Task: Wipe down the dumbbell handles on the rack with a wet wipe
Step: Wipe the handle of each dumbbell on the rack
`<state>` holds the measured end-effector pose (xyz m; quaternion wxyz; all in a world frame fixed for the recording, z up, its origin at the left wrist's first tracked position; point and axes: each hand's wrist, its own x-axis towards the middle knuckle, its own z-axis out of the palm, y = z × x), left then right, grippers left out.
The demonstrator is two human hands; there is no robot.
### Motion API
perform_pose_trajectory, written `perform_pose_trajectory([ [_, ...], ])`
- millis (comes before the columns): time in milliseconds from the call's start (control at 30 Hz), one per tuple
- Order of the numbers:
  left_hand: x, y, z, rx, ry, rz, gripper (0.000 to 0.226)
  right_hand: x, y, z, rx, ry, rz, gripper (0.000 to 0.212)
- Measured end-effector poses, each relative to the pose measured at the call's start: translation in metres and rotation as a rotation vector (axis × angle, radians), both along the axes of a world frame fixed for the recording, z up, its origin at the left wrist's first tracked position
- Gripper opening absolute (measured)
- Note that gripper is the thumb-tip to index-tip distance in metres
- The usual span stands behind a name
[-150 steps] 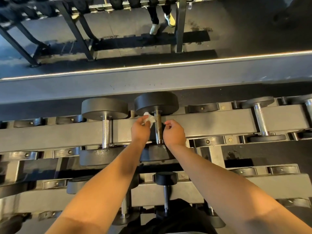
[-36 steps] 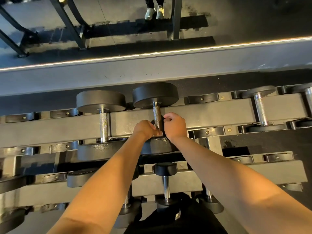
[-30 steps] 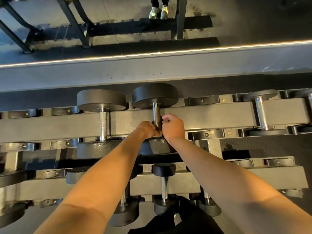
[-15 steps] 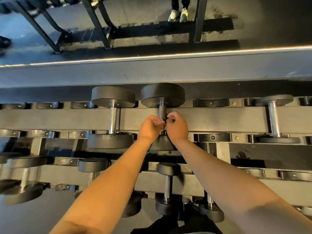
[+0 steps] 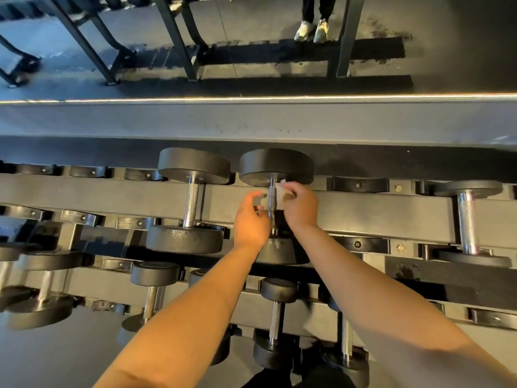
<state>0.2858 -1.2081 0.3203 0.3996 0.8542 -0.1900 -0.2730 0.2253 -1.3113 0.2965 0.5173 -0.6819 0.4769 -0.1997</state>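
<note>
A black dumbbell (image 5: 275, 166) lies across the top tier of the grey rack (image 5: 377, 217), its chrome handle (image 5: 271, 204) between my two hands. My right hand (image 5: 302, 208) pinches a small white wet wipe (image 5: 285, 189) against the far end of that handle, close to the far weight head. My left hand (image 5: 250, 222) sits just left of the handle with its fingers loosely curved toward the bar and nothing visible in it. The near weight head is partly hidden behind my wrists.
A second dumbbell (image 5: 191, 203) sits directly to the left, and another (image 5: 465, 219) lies far right on the same tier. Smaller dumbbells (image 5: 275, 317) fill the lower tier under my forearms. A mirror above the rack reflects a person's shoes (image 5: 310, 29) and other frames.
Both hands have slid along the handle toward the far weight head. My left hand has come off the bar and opened, and the wipe now shows at my right fingertips.
</note>
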Motion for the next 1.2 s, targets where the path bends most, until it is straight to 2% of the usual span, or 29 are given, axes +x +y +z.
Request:
perform_pose_trajectory([
  [167,0.001,-0.004,0.0,0.168,-0.064,-0.086,0.043,0.021,0.0,-0.01,-0.113,0.039,0.065,0.035],
  [433,0.002,-0.006,-0.001,0.184,-0.049,-0.063,0.042,0.013,-0.002,-0.028,-0.065,0.138,0.179,0.022],
  [600,0.002,-0.007,-0.001,0.197,-0.044,-0.058,0.045,0.016,-0.001,-0.024,-0.118,0.093,0.135,0.03],
  [767,0.002,-0.008,0.001,0.18,-0.065,-0.064,0.043,0.025,-0.001,-0.021,0.009,0.049,0.068,0.036],
  [900,0.001,-0.008,0.001,0.193,-0.087,-0.065,0.042,0.017,0.003,-0.029,0.183,0.064,0.022,0.025],
  [1000,0.0,-0.008,0.003,0.187,-0.075,-0.053,0.04,0.011,0.005,-0.034,0.299,0.154,0.025,0.038],
  [1133,0.0,-0.009,0.004,0.192,-0.061,-0.055,0.041,0.011,-0.001,-0.031,0.189,0.062,0.051,0.019],
  [1200,0.0,-0.009,0.005,0.19,-0.058,-0.06,0.041,0.015,-0.002,-0.027,0.147,-0.005,0.027,0.023],
])
